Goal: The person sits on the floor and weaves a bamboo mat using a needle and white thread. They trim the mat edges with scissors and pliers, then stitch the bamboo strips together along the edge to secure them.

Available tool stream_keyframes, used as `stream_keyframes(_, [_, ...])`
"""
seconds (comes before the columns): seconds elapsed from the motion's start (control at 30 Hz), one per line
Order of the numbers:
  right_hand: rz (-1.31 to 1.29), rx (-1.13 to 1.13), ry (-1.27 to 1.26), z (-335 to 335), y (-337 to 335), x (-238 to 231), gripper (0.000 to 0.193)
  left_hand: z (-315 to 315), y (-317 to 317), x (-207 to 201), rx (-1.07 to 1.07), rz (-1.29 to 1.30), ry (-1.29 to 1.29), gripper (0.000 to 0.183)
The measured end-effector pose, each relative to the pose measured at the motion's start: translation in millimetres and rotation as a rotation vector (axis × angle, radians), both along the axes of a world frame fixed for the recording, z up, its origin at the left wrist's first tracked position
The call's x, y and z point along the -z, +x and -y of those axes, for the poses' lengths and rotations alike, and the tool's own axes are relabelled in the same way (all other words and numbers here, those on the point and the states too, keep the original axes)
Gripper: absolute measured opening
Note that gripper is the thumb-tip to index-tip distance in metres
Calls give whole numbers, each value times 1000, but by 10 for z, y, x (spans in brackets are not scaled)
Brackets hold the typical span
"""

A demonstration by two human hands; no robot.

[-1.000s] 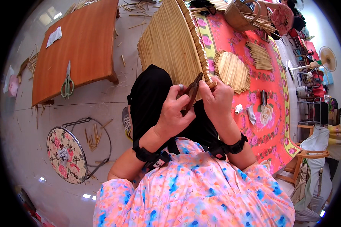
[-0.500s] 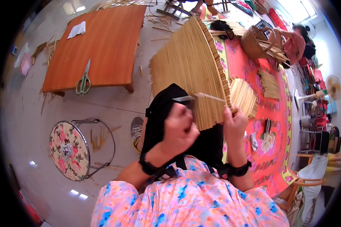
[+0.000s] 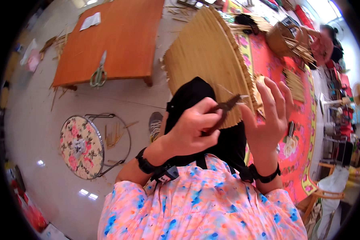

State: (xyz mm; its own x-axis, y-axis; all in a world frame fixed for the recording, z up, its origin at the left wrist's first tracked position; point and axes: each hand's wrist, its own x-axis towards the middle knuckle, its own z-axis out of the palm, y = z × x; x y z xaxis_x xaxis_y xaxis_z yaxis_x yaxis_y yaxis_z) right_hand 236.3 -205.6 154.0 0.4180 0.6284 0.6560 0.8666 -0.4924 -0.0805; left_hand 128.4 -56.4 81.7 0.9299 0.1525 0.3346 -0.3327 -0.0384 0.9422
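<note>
In my left hand (image 3: 198,126) is a small dark pair of snips (image 3: 227,106), its narrow tip pointing right. My right hand (image 3: 270,114) is raised beside that tip, with its fingers spread and nothing visible in the palm. A thin pale strand (image 3: 226,89) shows near the tip; I cannot tell what it is fastened to. Beyond my hands, a large fan-shaped panel of flat tan stalks (image 3: 206,52) rests over my black-clad knees, its right side edged with a ridged border. Behind my right fingers, a smaller stalk piece (image 3: 260,80) is partly hidden.
An orange-brown table (image 3: 120,44) at the left bears green-handled scissors (image 3: 99,76) and a white cloth (image 3: 91,21). A floral folding stool (image 3: 82,148) lies tipped on the floor. On the red flowered mat (image 3: 268,60), a basket of stalks (image 3: 282,38) stands near another person (image 3: 324,44).
My right hand has let go of the panel's edge and lifted with spread fingers. My left hand has turned the snips toward the right. The view has shifted slightly.
</note>
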Motion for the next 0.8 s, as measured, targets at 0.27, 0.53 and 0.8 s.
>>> stream_keyframes(0.27, [-383,-211,79,-181,95,226,11,-322,15,184,47,155,101,30])
stream_keyframes(0.53, [-534,-234,95,-6,156,161,9,-2143,366,2046,-807,-329,836,18])
stream_keyframes(0.8, [-280,-524,-90,138,155,233,17,-2777,582,2512,-913,-566,1143,25])
